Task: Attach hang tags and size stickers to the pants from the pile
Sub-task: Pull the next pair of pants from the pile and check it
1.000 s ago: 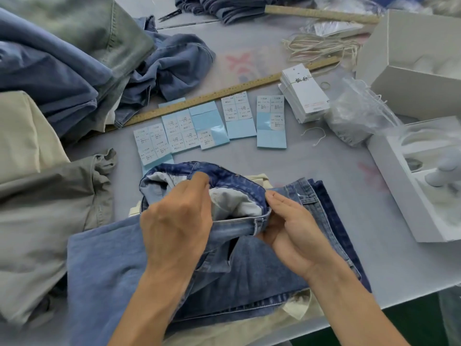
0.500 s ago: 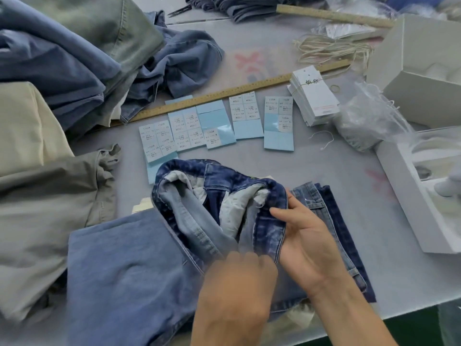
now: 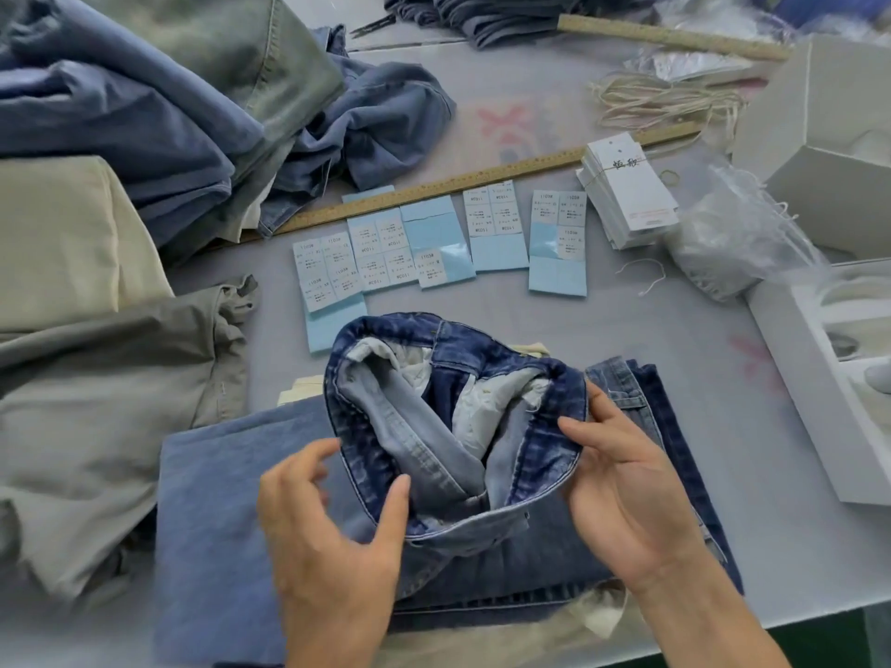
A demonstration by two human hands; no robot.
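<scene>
Holding the top band of the dark blue jeans (image 3: 458,407) open on the table (image 3: 627,330), the right hand (image 3: 622,479) pinches its edge while the left hand (image 3: 332,527) hovers loose, likely to find the size before picking from the stickers (image 3: 434,243) nearby.

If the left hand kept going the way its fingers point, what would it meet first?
Probably the near rim of the jeans waistband: the left hand points up and right at it, thumb already close. Depth is hard to judge.
</scene>
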